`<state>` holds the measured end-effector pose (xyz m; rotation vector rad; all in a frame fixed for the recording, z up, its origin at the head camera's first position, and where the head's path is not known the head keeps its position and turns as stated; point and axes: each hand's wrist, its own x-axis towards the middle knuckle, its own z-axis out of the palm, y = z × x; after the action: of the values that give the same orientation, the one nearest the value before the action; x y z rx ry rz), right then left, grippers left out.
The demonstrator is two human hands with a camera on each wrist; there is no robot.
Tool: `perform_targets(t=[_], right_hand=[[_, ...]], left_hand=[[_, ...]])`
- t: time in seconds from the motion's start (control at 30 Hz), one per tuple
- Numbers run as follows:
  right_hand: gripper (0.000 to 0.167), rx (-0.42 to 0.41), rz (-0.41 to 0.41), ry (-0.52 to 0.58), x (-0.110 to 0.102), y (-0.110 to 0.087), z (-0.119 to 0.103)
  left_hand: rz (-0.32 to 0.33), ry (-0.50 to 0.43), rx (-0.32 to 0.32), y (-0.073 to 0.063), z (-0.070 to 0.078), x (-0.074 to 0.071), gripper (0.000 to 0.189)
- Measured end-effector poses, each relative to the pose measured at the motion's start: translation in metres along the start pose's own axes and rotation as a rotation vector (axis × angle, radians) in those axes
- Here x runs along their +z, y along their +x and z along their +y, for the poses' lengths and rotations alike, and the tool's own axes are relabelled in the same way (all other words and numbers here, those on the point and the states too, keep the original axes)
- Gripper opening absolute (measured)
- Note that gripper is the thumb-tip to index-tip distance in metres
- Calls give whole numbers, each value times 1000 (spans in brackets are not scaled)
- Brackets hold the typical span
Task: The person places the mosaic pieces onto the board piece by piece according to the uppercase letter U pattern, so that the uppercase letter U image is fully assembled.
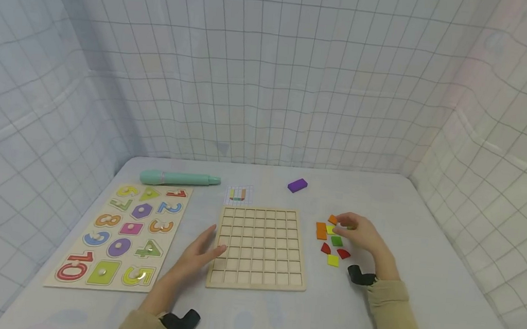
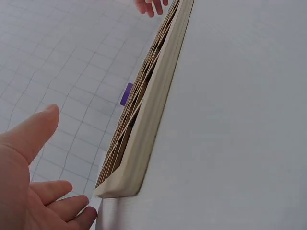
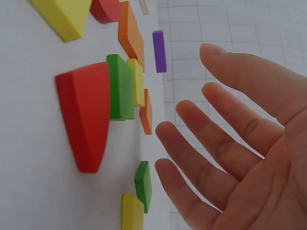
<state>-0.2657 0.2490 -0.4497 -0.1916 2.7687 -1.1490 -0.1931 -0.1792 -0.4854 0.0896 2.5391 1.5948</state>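
Note:
A square wooden grid board (image 1: 258, 252) lies flat on the table. My left hand (image 1: 198, 255) is at its left side, fingers relaxed and thumb tip over the edge in the head view; it holds nothing. To the board's right lie small flat coloured pieces: orange squares (image 1: 321, 230), yellow squares (image 1: 333, 260), a green square (image 1: 337, 241) and red quarter-round pieces (image 1: 343, 254). Over the far part of this group hovers my right hand (image 1: 360, 233). The right wrist view shows its fingers spread loosely, nothing between them, above a red piece (image 3: 86, 120) and a green block (image 3: 121, 88).
A number and shape puzzle board (image 1: 118, 238) lies at the left, with a mint-green tube-like pen (image 1: 180, 178) behind it. Behind the grid board are a small pattern card (image 1: 239, 195) and a purple block (image 1: 297, 185). Grid-patterned cloth walls (image 1: 270, 82) enclose the table.

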Motion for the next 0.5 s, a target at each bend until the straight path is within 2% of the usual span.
perform_targets(t=[0.17,0.5], right_hand=[[43,-1,19,62,7,4,6],[36,-4,49,70,12,7,13]], left_hand=[[1,38,-8,-2,-2,4,87],[13,171,139,-2,-6,6,81]])
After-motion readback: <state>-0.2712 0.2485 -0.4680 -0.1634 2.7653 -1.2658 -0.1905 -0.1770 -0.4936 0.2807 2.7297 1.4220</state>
